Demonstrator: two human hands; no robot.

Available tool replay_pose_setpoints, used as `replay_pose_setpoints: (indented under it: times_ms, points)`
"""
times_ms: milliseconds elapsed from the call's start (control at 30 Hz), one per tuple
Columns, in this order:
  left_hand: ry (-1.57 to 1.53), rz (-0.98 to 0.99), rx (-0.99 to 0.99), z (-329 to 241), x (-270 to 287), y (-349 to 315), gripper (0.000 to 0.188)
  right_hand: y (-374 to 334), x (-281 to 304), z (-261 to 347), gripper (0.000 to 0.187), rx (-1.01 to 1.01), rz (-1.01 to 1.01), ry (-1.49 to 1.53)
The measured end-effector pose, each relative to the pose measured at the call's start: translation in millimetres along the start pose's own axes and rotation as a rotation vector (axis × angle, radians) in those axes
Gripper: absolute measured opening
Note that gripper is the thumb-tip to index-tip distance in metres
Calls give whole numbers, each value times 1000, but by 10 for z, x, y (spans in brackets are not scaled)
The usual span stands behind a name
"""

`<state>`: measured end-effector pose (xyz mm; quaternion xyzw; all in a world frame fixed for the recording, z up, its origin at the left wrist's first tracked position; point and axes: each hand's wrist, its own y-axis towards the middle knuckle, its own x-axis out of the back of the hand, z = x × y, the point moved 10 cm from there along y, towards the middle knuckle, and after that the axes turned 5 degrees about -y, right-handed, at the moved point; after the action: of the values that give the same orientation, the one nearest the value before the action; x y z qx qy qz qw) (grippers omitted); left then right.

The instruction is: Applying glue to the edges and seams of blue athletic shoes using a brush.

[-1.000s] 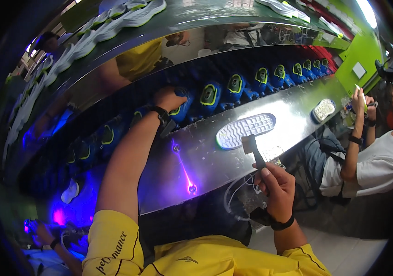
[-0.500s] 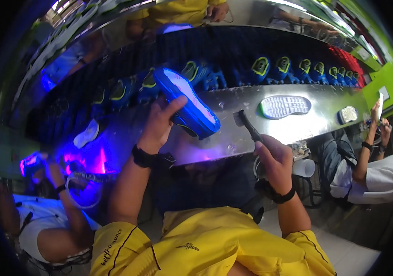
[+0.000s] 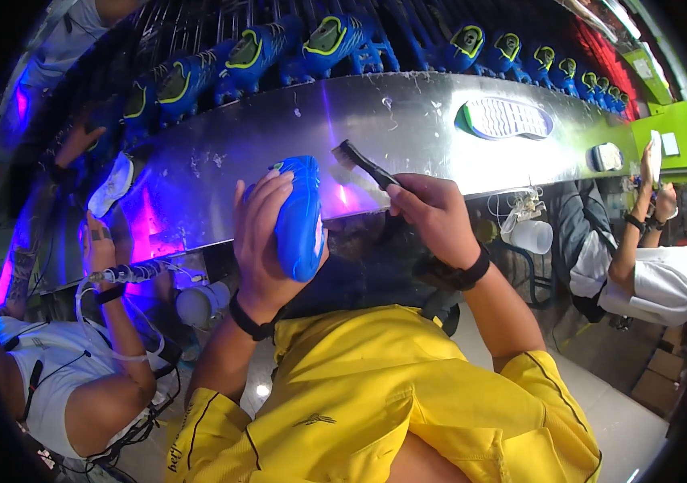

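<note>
My left hand (image 3: 263, 233) grips a bright blue shoe (image 3: 299, 216), held upright close to my chest over the edge of the metal bench (image 3: 408, 129). My right hand (image 3: 432, 213) holds a dark brush (image 3: 359, 163) by its handle, with the bristle head pointing up and left, just right of the shoe's top. Both wrists wear black bands. My sleeves are yellow.
A row of blue shoes with yellow-green openings (image 3: 335, 36) runs along the far side of the bench. A white sole (image 3: 508, 119) lies on the bench at the right. A person in white (image 3: 78, 378) sits at my left with a tool; another person in white (image 3: 641, 266) sits at my right.
My left hand has brought the blue shoe from the far row down toward my chest. My right hand with the brush has come up beside it. My view has tilted downward.
</note>
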<state>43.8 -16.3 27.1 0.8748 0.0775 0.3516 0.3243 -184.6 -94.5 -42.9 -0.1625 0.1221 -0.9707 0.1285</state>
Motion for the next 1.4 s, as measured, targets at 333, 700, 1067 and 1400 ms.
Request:
replay_pose_setpoints:
  times_ms: [333,700,1067,1400]
  points:
    - [70,-2,-20,-83,-54,-332,78,150,-303,-164,29,150,-72,-109]
    - [57,-71,-8,-43,-53,-387,74,-130,-464,-240,26,108,44,13]
    - [73,-62,-1,-77,-60,-410,78,-180,-354,130,26,416,-105,-305]
    - [35,-62,10,-46,-49,-413,77,-382,-426,-29,22,170,193,-48]
